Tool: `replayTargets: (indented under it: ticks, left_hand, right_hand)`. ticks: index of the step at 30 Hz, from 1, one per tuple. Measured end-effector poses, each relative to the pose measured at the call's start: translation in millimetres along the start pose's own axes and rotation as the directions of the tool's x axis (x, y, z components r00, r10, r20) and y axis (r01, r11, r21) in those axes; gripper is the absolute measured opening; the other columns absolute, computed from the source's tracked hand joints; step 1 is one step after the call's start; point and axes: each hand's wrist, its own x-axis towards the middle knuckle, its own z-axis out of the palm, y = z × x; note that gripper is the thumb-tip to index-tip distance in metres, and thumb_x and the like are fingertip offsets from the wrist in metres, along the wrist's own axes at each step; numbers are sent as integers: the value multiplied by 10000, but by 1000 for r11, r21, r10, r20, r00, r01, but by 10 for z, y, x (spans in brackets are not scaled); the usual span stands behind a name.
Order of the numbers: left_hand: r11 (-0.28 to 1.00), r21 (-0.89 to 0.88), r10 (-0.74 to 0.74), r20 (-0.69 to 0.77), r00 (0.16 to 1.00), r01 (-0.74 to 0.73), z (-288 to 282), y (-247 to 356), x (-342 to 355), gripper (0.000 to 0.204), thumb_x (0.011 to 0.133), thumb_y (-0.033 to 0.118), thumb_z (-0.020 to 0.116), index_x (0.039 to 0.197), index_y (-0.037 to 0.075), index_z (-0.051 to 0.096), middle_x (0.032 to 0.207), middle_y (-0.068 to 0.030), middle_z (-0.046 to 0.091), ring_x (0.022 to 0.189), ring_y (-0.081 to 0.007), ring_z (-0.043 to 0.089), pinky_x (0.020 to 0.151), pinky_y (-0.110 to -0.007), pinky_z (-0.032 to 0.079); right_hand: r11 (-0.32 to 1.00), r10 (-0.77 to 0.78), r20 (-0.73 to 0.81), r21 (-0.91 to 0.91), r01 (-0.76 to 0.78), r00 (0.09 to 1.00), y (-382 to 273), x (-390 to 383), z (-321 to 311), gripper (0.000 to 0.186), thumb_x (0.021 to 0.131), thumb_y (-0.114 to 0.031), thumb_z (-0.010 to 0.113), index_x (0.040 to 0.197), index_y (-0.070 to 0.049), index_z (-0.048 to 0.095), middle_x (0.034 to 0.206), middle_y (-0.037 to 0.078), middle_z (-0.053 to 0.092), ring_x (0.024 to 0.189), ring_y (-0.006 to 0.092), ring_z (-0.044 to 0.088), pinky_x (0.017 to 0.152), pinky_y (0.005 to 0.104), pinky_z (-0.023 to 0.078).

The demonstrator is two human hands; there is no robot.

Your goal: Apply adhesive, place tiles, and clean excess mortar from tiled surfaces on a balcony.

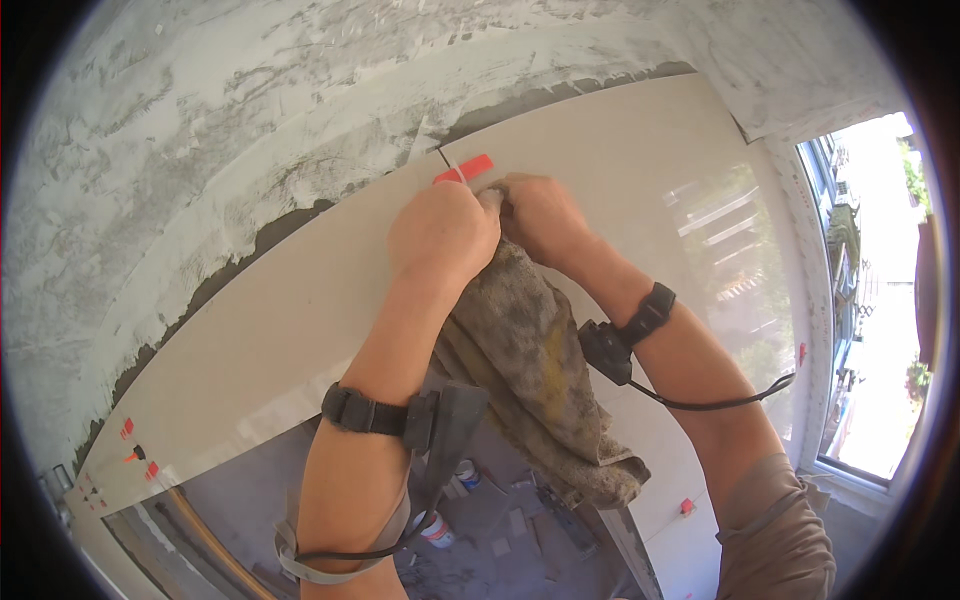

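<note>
Though partly in the fingers (pixel 524 190), the stained cloth (pixel 535 345) mostly below.

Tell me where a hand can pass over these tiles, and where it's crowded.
The left beige tile is bare between the left hand and the red clips near its lower-left end. The right beige tile is bare from the right hand toward the window. Crowded: around the joint, with both hands, the dirty cloth and a red wedge.
</note>
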Motion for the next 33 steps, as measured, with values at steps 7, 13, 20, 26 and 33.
replayTargets:
  ticks: [7,13,20,26,33]
  left_hand:
    - [985,-168,-57,-86,995,42,158,94,-67,396,829,336,535,736,-28,658,735,-241,637,730,-402,633,680,-464,489]
    - [986,-155,-84,-95,992,69,164,141,-49,342,791,304,543,773,-17,660,738,-230,642,742,-395,638,686,-459,490]
    - [994,-81,76,71,995,-70,-72,-1,-20,330,805,299,561,861,1,694,765,-214,660,775,-380,647,708,-441,499]
    - [933,-337,91,-120,989,-127,51,-131,-584,335,837,241,573,1044,0,681,729,-208,659,743,-345,662,722,-406,502]
    - [756,-621,-118,180,977,206,-31,-340,-1634,306,868,198,634,1046,-50,660,659,-75,622,639,-94,559,610,-265,442]
  right_hand:
    - [931,-60,79,364,27,995,213,95,59,225,793,-54,590,1000,-55,678,1017,164,671,934,377,615,789,422,498]
    - [886,-168,70,449,120,983,239,114,40,371,766,40,553,1080,-100,692,1006,160,678,921,341,633,790,402,497]
    - [924,-260,280,350,154,924,175,300,-179,391,745,60,539,1080,-83,680,904,144,687,810,266,659,719,365,513]
    - [929,57,278,338,-153,959,-206,37,-205,248,847,-92,622,1082,-26,665,919,128,675,809,253,637,746,344,509]
    - [987,66,91,140,-79,994,-327,144,-167,239,897,-219,609,948,12,643,768,164,645,695,300,620,668,380,497]
